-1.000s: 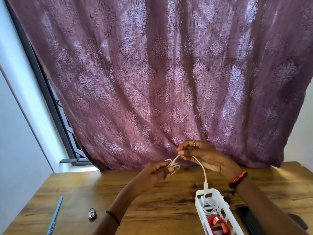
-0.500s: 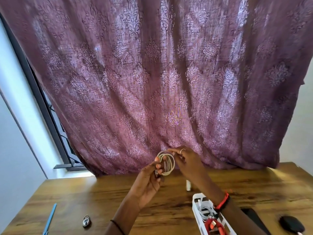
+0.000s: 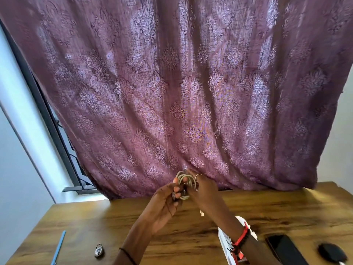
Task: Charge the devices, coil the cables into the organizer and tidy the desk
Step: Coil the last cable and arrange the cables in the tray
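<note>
A white cable [image 3: 186,181] is wound into a small coil and held in the air above the wooden desk [image 3: 191,230]. My left hand [image 3: 168,199] pinches the coil's lower left side with its fingers. My right hand [image 3: 202,190] grips the coil from the right, and a ring shows on one finger. The cable's white plug end [image 3: 201,213] dangles below my right hand. A white slotted organizer [image 3: 223,240] lies at the lower right, partly hidden by my right forearm, with a white cable and a red cable inside it.
A black phone [image 3: 284,247] and a black mouse-like device [image 3: 332,253] lie at the lower right. A small padlock [image 3: 99,250] and a blue pen [image 3: 58,247] rest at the lower left. A purple patterned curtain [image 3: 181,83] hangs behind the desk.
One second ago the cable stretched from my hands down to the organizer. It has since been wound into a tight coil, and only its plug end hangs loose.
</note>
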